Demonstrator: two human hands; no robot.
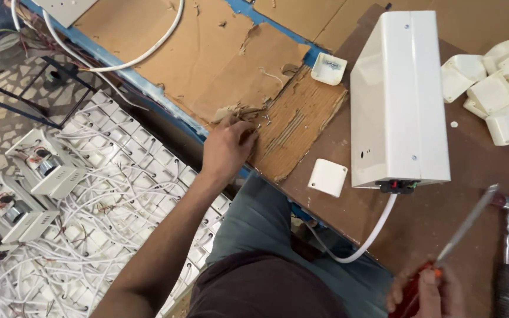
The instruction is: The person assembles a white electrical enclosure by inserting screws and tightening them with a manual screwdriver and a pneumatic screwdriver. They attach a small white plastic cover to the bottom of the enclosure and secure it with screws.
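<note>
The left hand (229, 144) pinched together over small screws (258, 125) on torn cardboard (293, 126), left of the white casing (399, 100). The right hand (428, 291) clamped a red-handled screwdriver (463, 227). Screws could have slipped into the cardboard's ragged gaps.

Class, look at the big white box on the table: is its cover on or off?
On. The white box shows a closed, smooth top with screws in place; nothing inside is visible.
</note>
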